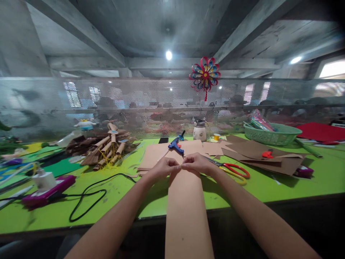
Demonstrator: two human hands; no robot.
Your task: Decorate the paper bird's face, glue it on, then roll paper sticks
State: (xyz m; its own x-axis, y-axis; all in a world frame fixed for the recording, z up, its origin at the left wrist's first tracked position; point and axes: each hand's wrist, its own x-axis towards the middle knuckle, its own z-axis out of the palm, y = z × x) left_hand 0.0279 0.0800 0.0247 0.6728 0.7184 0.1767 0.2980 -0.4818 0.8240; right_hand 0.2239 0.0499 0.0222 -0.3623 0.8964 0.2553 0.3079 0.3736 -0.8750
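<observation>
A long strip of brown kraft paper [185, 212] runs from the table toward my body, its near part hanging past the table edge. My left hand [165, 168] pinches its far end. Close beside it, my right hand [198, 163] pinches the same end, the fingertips of both hands nearly meeting. Just beyond the hands, a blue glue gun [176, 145] rests on a stack of brown paper sheets [152, 154]. To the right of my right hand lie scissors [235, 171] with red and yellow handles, blades partly hidden behind the wrist.
On the left are a purple power strip [50, 190], a black cord [88, 192] and bundled brown paper rolls [110, 147]. A white jar [199, 131], more brown sheets [253, 154] and a green basket [272, 133] stand farther back. A perforated metal screen [151, 93] borders the table.
</observation>
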